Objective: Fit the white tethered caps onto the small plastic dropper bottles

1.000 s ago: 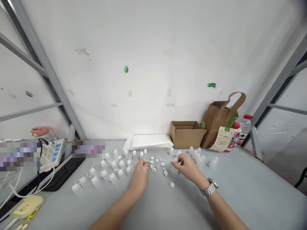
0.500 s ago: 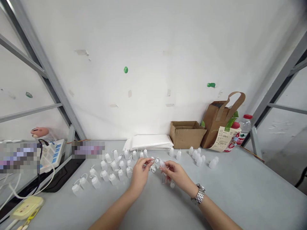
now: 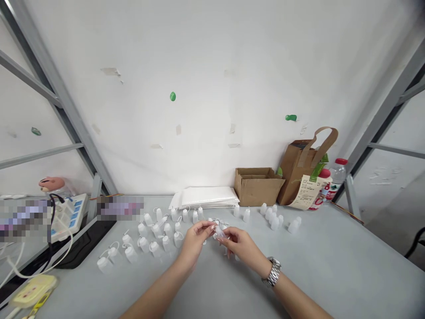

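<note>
My right hand [image 3: 245, 249] is closed around a small translucent squeeze bottle [image 3: 219, 232], tilted toward my left hand. The fingertips of my left hand [image 3: 195, 243] pinch at the bottle's upper end; whether they hold a cap there is hidden. Small white caps [image 3: 216, 221] lie loose just behind and beneath my fingers, partly covered. To the left stand several small bottles [image 3: 155, 249] with caps and looped straps. A pair of similar bottles [image 3: 246, 215] stands behind my right hand.
More small bottles [image 3: 275, 222] cluster at the right, some lying over. Along the wall are white flat packs [image 3: 207, 197], an open cardboard box [image 3: 260, 192], a brown paper bag [image 3: 294, 173] and a red-capped water bottle [image 3: 338, 173]. A power strip [image 3: 75, 219] and cables lie left.
My right hand has moved left with the bottle, bringing it to the fingertips of my left hand. The left hand has shifted slightly toward it, and the view has moved a little.
</note>
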Available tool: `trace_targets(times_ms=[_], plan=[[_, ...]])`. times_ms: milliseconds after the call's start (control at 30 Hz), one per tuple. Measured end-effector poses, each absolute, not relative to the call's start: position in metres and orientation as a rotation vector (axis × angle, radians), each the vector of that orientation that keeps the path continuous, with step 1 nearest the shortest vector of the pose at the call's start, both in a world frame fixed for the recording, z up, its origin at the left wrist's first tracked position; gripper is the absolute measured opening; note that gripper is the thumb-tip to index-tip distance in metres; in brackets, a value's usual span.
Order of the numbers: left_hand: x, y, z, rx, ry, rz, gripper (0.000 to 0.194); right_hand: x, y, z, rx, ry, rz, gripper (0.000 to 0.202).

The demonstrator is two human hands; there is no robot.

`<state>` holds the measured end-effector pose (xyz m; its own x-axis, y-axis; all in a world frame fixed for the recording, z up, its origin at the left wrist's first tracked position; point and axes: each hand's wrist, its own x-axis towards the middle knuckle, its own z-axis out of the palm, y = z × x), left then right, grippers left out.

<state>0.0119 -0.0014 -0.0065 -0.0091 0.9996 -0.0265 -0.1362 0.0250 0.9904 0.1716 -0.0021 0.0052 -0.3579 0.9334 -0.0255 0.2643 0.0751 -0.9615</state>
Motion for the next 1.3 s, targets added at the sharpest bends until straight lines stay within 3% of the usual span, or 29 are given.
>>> trace_targets(times_ms=[767,1300], plan=[[0.013,-0.002,-0.002,0.814,0.985,1.284,0.029,0.167,-0.008,0.001,-1.315,-1.858,0.82,0.014],[0.01,-0.002,0.009,1.287,1.179,1.155,0.025,0.169,-0.007,0.002,-1.305,-1.834,0.739,0.012]])
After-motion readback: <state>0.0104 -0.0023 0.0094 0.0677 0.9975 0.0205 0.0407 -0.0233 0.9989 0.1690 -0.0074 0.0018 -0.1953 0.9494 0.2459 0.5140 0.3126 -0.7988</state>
